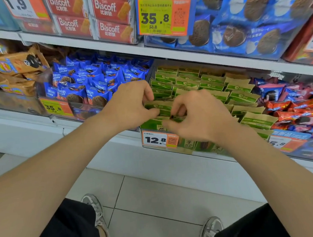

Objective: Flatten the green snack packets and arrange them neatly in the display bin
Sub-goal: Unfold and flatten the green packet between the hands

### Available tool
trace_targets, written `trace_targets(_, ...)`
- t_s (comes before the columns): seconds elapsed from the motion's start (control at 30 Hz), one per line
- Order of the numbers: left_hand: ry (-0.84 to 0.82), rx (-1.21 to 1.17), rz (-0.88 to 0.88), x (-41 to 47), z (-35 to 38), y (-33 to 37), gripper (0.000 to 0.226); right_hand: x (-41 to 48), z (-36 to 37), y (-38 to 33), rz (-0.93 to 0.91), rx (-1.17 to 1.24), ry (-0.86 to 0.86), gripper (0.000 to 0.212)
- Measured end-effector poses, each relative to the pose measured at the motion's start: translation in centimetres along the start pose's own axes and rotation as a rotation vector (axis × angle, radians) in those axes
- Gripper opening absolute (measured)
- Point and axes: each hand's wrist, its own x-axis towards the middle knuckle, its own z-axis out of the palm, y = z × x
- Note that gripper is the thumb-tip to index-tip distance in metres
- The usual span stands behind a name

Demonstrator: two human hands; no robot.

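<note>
Head view: left hand [130, 103] and right hand [198, 115] pinch opposite ends of a front-row packet [158, 106], lying crosswise between them near the bin's [200, 147] front edge.

Left hand [130, 103], right hand [198, 115] reached forward, close together, both pinching.

green-and-tan snack packets [210, 86] (white logos), orange price tag [160, 140], blue neighbouring wrappers [93, 80].

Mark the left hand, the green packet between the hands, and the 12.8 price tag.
left hand [130, 101], head view, back of the hand.
green packet [158, 106], head view, its green upper band.
12.8 price tag [154, 139], head view, the printed digits.
</note>
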Motion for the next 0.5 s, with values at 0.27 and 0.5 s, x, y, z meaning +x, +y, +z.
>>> trace_targets(0.27, -0.03, 0.14, -0.108, -1.1, 0.5, 0.9, 0.045, 3.1, 1.4, -0.5, -0.006, 0.119, 0.034, 0.011)
trace_targets(0.5, 0.003, 0.184, -0.156, -1.7, 1.0, 1.6, 0.058, 4.6, 2.2, -0.6, 0.115, 0.074, 0.172, 0.011)
